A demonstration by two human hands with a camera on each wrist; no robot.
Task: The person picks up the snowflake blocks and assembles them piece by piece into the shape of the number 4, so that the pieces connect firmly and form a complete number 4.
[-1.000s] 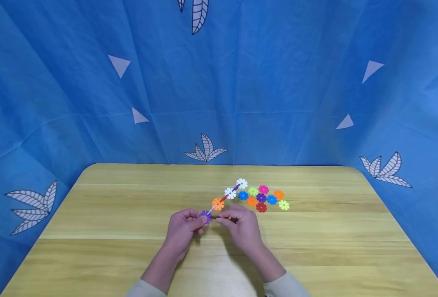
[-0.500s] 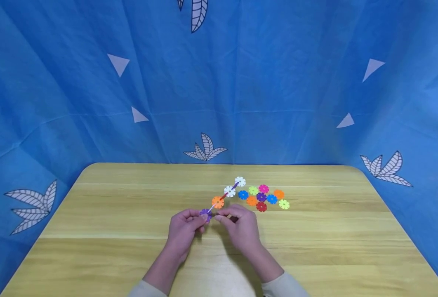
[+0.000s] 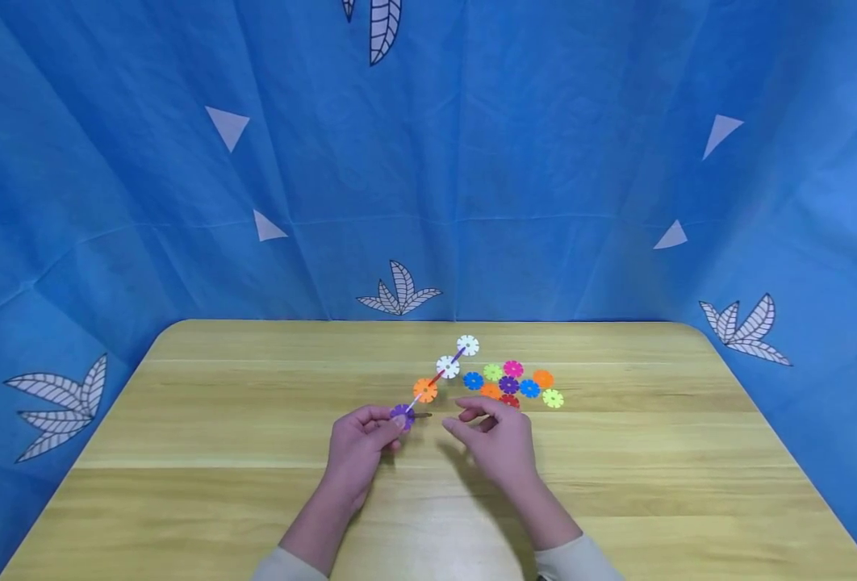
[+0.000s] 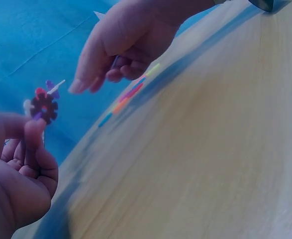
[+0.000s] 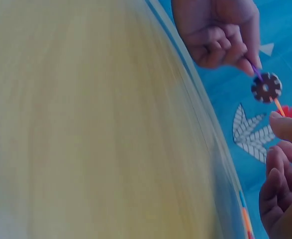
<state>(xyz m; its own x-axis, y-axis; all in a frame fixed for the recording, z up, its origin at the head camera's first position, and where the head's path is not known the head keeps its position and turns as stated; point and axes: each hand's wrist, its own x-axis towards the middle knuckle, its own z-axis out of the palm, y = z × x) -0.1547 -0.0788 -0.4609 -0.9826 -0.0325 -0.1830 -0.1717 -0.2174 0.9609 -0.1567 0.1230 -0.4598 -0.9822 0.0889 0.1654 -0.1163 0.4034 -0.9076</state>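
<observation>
In the head view my left hand (image 3: 356, 448) pinches a purple notched plastic disc (image 3: 401, 417) between thumb and fingers. It is the near end of a slanting chain of interlocked discs, with an orange disc (image 3: 425, 390), a white disc (image 3: 448, 367) and another white disc (image 3: 468, 345) farther out; others between them stand edge-on. A brown disc (image 3: 423, 415) sticks out edge-on to the right of the purple one; its notched face (image 4: 45, 109) shows in the left wrist view. Apart from it, my right hand (image 3: 497, 444) has thumb and forefinger spread, holding nothing visible.
Several loose notched discs lie together on the wooden table (image 3: 617, 484) just beyond my right hand, among them a purple disc (image 3: 508, 385) and a yellow-green disc (image 3: 553, 399). A blue patterned curtain (image 3: 545, 161) hangs behind the table's back edge.
My right hand has let go of the brown disc and moved right, its finger and thumb spreading. The far end of the chain has risen slightly. The left hand keeps its grip.
</observation>
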